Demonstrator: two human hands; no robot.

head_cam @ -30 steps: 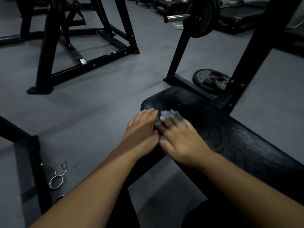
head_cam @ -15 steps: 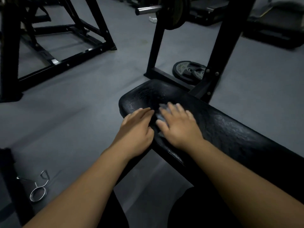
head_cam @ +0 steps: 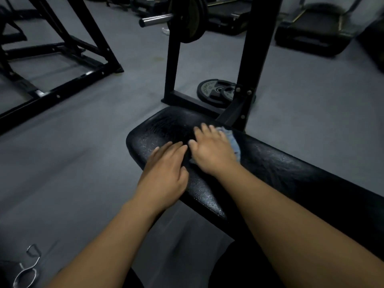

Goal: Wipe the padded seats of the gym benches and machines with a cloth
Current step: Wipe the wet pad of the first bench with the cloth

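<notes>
The right hand presses flat on a crumpled pale-blue cloth atop the black textured padded bench seat — the left hand rests flat beside it, fingers together, holding nothing.

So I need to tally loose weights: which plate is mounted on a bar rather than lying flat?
The plate on the barbell, standing upright on the rack above the bench pad. The two floor plates lie flat, stacked behind the upright.

The rounded end of the bench pad ahead of both hands lies bare. Just beyond it the black rack uprights and floor plates block the way; grey floor at left is open.
</notes>
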